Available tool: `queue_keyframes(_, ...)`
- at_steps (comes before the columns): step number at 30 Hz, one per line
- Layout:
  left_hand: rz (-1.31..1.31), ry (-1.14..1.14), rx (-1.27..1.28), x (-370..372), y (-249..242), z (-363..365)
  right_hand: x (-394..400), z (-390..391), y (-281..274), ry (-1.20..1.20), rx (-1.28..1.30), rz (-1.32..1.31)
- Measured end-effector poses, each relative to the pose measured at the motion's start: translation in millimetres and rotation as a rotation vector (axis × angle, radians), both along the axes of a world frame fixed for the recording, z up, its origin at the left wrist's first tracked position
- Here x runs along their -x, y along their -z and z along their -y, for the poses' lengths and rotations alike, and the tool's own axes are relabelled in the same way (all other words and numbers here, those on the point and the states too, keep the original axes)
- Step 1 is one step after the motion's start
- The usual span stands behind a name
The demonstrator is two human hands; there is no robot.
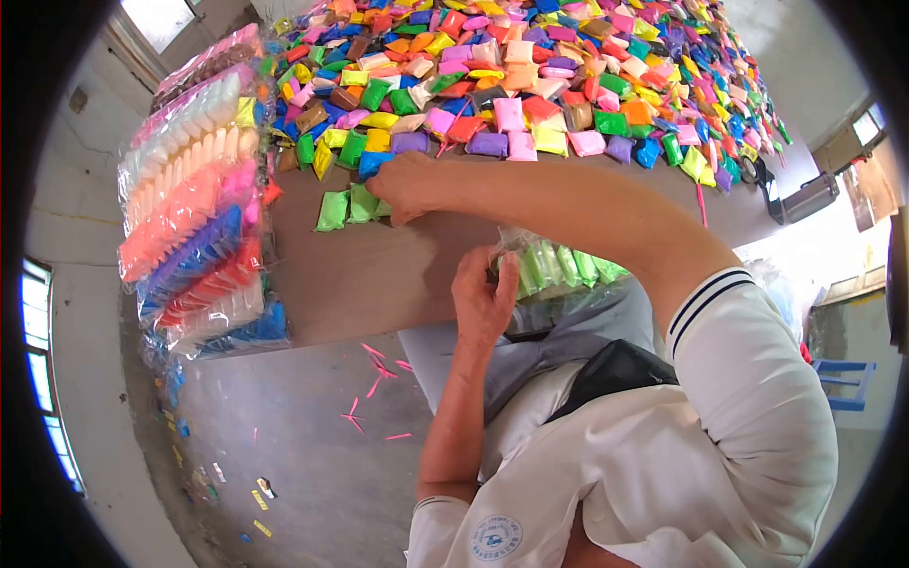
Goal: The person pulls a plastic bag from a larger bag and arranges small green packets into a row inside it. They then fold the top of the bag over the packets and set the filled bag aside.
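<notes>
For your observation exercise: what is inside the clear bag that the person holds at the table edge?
The clear bag holds a row of light green packets. The left hand covers its near end, so the full count cannot be seen.

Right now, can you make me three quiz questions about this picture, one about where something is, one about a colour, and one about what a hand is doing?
1. Where do the stacked long packs lie?
A. at the table's left end
B. on the floor
C. on the person's lap

2. What colour are the small packets under the right hand?
A. red
B. green
C. white

3. What is the left hand doing?
A. hanging free
B. waving in the air
C. holding a clear bag of green packets

Answers: 1 A, they pile along the left edge. 2 B, all look green. 3 C, its fingers grip the bag's end.
</notes>
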State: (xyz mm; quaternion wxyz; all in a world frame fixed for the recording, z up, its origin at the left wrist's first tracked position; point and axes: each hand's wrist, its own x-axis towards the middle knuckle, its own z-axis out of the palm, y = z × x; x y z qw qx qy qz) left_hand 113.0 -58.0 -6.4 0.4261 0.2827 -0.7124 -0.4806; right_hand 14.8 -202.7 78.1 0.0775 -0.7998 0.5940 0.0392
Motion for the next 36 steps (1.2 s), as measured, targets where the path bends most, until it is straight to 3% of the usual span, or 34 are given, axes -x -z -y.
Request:
queue_keyframes(5, 0.005, 0.001, 0.033, 1, -2, 1, 9, 1, 0, -0.011, -0.008, -0.025)
queue_keyframes(8, 0.044, 0.005, 0.033, 0, -6, -1, 23, -19, -37, 0.021, 0.025, 0.091)
queue_keyframes(12, 0.071, -0.007, 0.037, 0, -12, -1, 76, -61, -85, 0.115, 0.078, 0.528)
queue_keyframes(16, 0.059, -0.003, 0.055, 2, -14, -3, 119, -170, -130, 0.509, -0.11, 0.93)
queue_keyframes(19, 0.039, -0.001, 0.039, 4, -14, -5, 149, -245, -107, 0.527, -0.009, 0.982)
queue_keyframes(24, 0.065, -0.007, 0.02, 3, -14, -6, 149, -333, -72, 0.82, -0.084, 1.111)
queue_keyframes(27, 0.057, -0.016, 0.034, 4, -10, -6, 139, -343, -62, 0.999, -0.102, 1.047)
queue_keyframes(28, 0.055, -0.02, 0.038, 5, -8, -4, 141, -342, -48, 0.834, 0.053, 0.964)
queue_keyframes(36, 0.074, -0.022, 0.073, 5, -7, -4, 133, -326, -39, 0.753, -0.01, 0.615)
